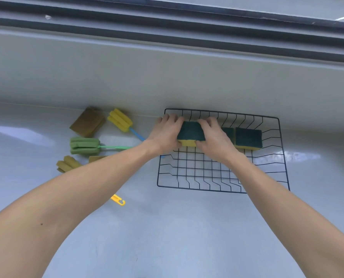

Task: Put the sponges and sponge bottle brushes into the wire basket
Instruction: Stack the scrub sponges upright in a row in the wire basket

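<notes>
A black wire basket (pixel 221 179) lies on the pale counter against the back wall. Both hands hold one yellow sponge with a dark green top (pixel 191 131) inside the basket's far left corner: my left hand (pixel 165 133) grips its left end, my right hand (pixel 215 135) its right end. Two more green-topped sponges sit in the basket's far right, one (pixel 248 137) in full view, the other (pixel 227 131) partly behind my right hand. Left of the basket lie a yellow bottle brush with a blue handle (pixel 120 119), a green brush (pixel 85 145), and an olive-yellow brush (pixel 67 163) partly under my left forearm.
A brown-topped sponge stack (pixel 87 121) rests near the wall at the far left. Another brownish sponge (pixel 97 158) peeks out by my left forearm. A yellow hook-ended handle (pixel 119 200) shows below that forearm. A raised wall and window ledge run behind the counter.
</notes>
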